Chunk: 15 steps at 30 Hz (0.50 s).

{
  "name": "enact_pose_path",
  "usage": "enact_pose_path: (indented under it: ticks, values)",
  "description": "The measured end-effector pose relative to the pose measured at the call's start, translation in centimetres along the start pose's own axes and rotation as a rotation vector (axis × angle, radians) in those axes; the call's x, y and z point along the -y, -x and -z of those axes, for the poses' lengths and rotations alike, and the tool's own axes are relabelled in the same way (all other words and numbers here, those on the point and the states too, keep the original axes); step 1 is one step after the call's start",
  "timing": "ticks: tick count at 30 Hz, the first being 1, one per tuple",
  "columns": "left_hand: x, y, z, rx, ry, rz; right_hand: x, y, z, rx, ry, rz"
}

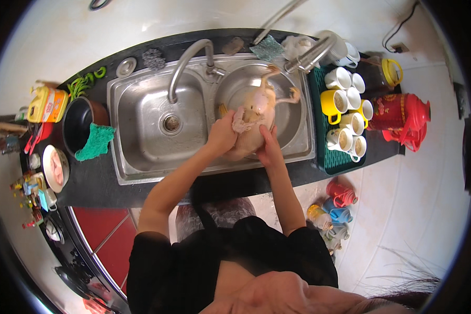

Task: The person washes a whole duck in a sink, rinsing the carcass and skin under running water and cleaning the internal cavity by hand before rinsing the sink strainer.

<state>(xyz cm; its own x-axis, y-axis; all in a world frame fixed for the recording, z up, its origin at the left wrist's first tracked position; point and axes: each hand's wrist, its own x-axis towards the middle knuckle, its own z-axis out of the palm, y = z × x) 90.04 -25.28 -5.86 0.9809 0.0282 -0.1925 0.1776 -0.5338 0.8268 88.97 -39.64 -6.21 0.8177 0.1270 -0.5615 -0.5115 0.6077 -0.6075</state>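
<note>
A whole plucked chicken [262, 104], pale and with its feet still on, is held tilted over the right basin of the steel sink [310, 137]. Its legs point toward the far side. My left hand [223, 134] is closed on the bird's left side. By those fingers shows a crumpled pinkish-beige piece [242, 122]; whether it is skin, innards or cloth I cannot tell. My right hand [269, 147] grips the chicken's right side near the sink's front edge, thumb uppermost. Some of the fingers are hidden behind the bird. A small yellow bit [223, 110] shows just beyond my left hand.
A curved faucet [191, 55] reaches over the left basin [141, 125]. On the right, a green tray [319, 104] holds several cups, beside a red thermos [397, 112]. On the left stand a dark pot [70, 118] with a green cloth [96, 141] and a bowl of meat [56, 166].
</note>
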Motion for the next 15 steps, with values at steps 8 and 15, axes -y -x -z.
enact_pose_path:
  ticks: [8, 15]
  values:
    - [0.9, 6.3, 12.1, 0.089, -0.211, 0.067, -10.0, 3.8, -5.1, 0.222, -0.228, -0.244]
    - [11.6, 9.5, 17.5, -0.139, -0.024, 0.151, -16.4, -0.7, -11.9, 0.292, 0.129, -0.232]
